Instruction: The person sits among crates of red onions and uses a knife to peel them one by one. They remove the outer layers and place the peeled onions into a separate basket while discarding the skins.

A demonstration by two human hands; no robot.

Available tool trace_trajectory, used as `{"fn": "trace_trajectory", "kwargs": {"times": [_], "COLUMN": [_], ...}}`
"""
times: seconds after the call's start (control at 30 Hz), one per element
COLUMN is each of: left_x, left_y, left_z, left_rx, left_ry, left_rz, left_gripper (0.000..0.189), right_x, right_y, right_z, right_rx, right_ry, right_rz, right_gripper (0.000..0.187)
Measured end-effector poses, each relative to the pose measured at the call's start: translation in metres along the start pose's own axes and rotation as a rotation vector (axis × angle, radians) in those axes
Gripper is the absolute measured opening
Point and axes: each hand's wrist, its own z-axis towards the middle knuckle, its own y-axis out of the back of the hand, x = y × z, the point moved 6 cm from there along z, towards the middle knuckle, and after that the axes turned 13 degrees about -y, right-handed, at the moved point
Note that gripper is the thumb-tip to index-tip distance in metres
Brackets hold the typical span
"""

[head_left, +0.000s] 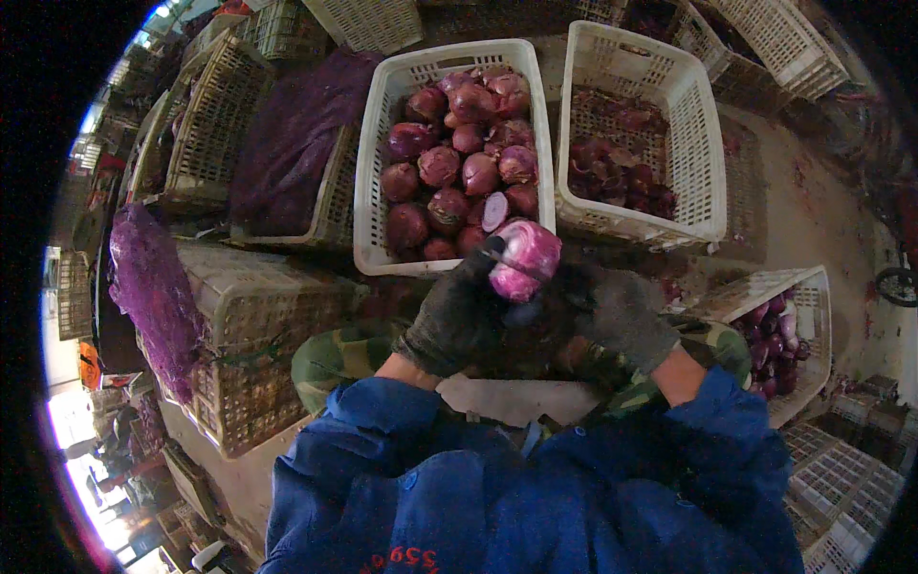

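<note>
My left hand [459, 312], in a dark work glove, holds a red onion [529, 258] with its outer skin partly off, so that pale pink and white layers show. A thin dark knife blade [522, 268] lies across the onion's near side. Its handle is hidden in my right hand [622, 310], which is gloved in grey and blurred. Just beyond my hands stands a white plastic crate [363, 208] of unpeeled red onions [448, 210]. One onion in it shows a pale cut face [495, 212], close to the held onion.
A second white crate [710, 158] at the right holds loose onion skins [624, 176]. Peeled onions [774, 341] lie in a tilted crate [817, 337] by my right knee. On my left are an upturned crate [251, 287], a purple mesh bag [154, 294] and a mesh-covered crate [333, 194].
</note>
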Motion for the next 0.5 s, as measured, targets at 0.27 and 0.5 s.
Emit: {"fn": "trace_trajectory", "kwargs": {"times": [0.27, 0.5], "left_x": [0.011, -0.005], "left_y": [-0.016, -0.017], "left_z": [0.007, 0.014], "left_rx": [-0.123, -0.11], "left_ry": [0.199, 0.051], "left_rz": [-0.503, -0.125], "left_gripper": [0.048, 0.051], "right_x": [0.011, 0.004], "right_y": [0.016, 0.039], "right_z": [-0.001, 0.004], "right_rx": [-0.032, 0.034], "right_ry": [0.033, -0.399], "right_rz": [0.23, 0.609], "right_gripper": [0.045, 0.033]}}
